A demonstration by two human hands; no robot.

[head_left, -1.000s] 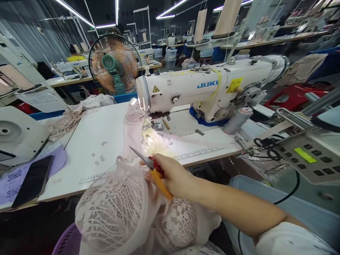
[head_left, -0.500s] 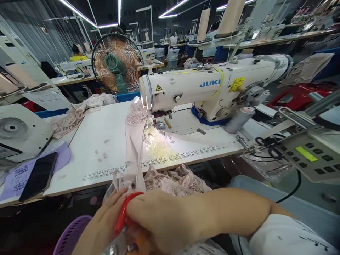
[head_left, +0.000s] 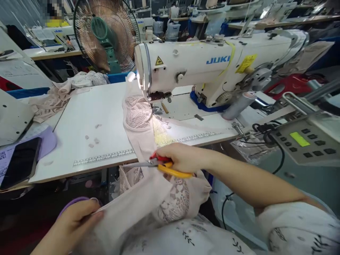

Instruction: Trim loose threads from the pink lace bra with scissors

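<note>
My left hand (head_left: 70, 221), low on the left, pinches the end of a beige bra (head_left: 132, 198) and stretches its band towards me. My right hand (head_left: 179, 157) grips scissors (head_left: 172, 170) with red and yellow handles. Their blades point left across the beige fabric near the table's front edge; whether they are apart I cannot make out. One lace cup (head_left: 138, 115) lies on the table beside the needle area of the white sewing machine (head_left: 183, 65). Another lace cup (head_left: 176, 200) hangs above my lap, below the right hand.
A black phone (head_left: 21, 163) lies on purple paper at the left, with small fabric scraps (head_left: 92, 141) nearby. Behind the table stands a large fan (head_left: 106, 35). A grey thread cone (head_left: 239, 106) and a control panel (head_left: 300, 140) are on the right.
My hands, close together before, have moved apart. The left now holds out the bra band; the right has lifted the scissors towards the table edge. The view has tilted down.
</note>
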